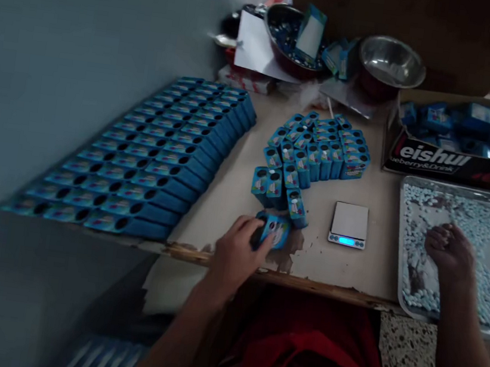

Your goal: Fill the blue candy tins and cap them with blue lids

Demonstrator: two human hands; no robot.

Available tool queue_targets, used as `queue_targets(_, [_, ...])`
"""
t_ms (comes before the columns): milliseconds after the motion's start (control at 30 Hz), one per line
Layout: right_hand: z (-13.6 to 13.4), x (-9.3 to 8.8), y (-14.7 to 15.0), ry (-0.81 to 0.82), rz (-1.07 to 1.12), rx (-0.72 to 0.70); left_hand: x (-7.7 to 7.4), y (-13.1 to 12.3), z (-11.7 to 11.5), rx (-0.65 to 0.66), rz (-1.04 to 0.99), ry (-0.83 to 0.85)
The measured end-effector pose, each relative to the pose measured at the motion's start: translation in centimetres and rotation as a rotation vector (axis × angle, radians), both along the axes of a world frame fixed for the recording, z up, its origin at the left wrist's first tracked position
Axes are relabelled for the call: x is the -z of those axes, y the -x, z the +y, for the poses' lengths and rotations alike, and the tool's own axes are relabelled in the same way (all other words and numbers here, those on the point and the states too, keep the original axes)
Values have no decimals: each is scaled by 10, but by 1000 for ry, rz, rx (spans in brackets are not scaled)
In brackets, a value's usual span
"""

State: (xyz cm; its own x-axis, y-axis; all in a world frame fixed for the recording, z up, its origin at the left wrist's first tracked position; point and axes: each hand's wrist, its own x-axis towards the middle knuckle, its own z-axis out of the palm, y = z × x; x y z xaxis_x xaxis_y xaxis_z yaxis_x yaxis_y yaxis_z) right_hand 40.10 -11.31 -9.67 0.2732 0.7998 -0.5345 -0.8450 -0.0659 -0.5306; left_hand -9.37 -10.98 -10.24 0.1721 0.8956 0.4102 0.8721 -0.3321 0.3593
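Note:
My left hand [240,249] is closed around a small blue box [278,231] near the table's front edge. The box is tilted, with a dark round hole toward my fingers. Over a metal tray [399,240] on the right, my right hand [450,250] is curled into a fist; what it holds, if anything, is hidden. Small pale blue-white pellets [487,224] are spread in the tray around that hand. Between my hands lies a small digital scale [350,221] with a lit blue display. A loose cluster of upright blue boxes [316,151] stands just beyond my left hand.
Long rows of blue boxes [154,153] fill the table's left side. At the back are a bowl with dark blue contents [284,56] and a shiny metal bowl [391,64]. A carton [450,168] of blue boxes stands behind the tray.

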Motion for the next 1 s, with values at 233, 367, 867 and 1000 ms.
queue_targets(233, [9,10,1,2,130,93,-60,-43,-3,593,35,69])
queue_targets(367, [2,8,-3,-20,206,200,-59,-120,44,662,174,76])
queue_targets(867, [14,-33,60,-116,-29,-39,-42,-121,79,587,-194,127])
queue_targets(1000, [36,-55,103,-190,-106,-144,-39,-111,63,449,-258,29])
